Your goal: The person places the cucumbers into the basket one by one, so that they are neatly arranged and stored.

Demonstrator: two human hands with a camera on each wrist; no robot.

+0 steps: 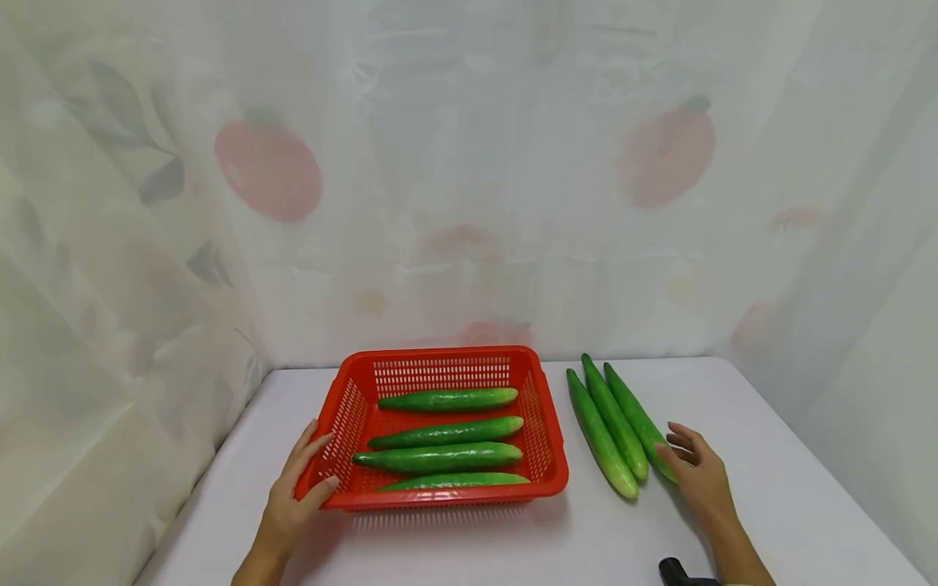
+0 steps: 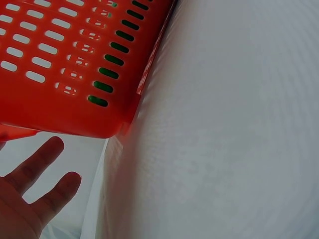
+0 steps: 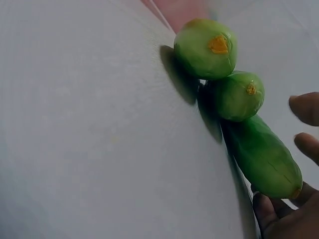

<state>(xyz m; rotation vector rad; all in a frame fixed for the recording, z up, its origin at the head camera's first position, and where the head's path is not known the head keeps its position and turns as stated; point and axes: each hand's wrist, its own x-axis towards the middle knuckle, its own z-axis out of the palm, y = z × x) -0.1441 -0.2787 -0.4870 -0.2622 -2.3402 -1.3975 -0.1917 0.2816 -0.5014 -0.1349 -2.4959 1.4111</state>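
A red perforated plastic basket point(image 1: 553, 480) stands at the middle left of the table, with several green cucumbers point(image 1: 440, 457) lying crosswise in it. At its left side my left hand point(image 1: 287, 496) rests on the rim, thumb and fingers spread; two fingers point(image 2: 37, 167) show apart from the basket wall in the left wrist view. Three more cucumbers lie side by side to the right of the basket. My right hand point(image 1: 702, 472) is at the near end of the rightmost cucumber point(image 3: 266, 159). Some fingertips point(image 3: 264, 206) lie low against its side, while other digits stand off above it.
The white table point(image 1: 454, 545) reaches back to a curtain point(image 1: 469, 163) printed with faded red fruit. More curtain hangs at the left and right sides. A black object point(image 1: 674, 570) shows by the right wrist at the bottom edge.
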